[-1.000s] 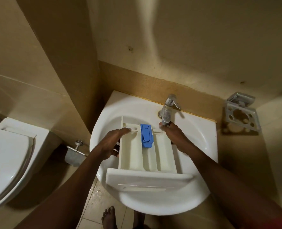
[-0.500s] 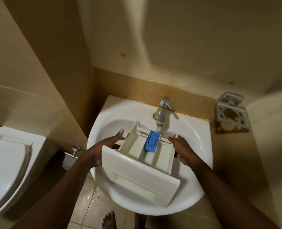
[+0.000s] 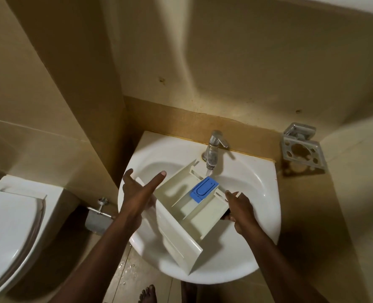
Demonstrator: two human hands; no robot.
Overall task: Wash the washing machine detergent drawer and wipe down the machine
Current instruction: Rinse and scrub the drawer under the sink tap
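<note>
Two bare hands are holding the detergent drawer (image 3: 181, 206) over the bowl of the sink (image 3: 266, 193) in the head view. The drawer is lying slanted, with its long way running from the sink's front-left edge up to the tap (image 3: 212, 149) at the back edge. From the tap, water (image 3: 209, 171) is falling right beside the blue cap (image 3: 204, 189) at the drawer's far end. The right hand (image 3: 240, 208) is gripping the drawer's right wall near that far end, fingers curled under it. The left hand (image 3: 137, 193) is propping up the front panel (image 3: 176, 235), with its thumb and one finger straight and spread wide; its other fingers are hiding behind the panel. I think the rinsing is only starting, and the right hand, being nearer the tap, is the one to steer the dirty pockets under the water.
</note>
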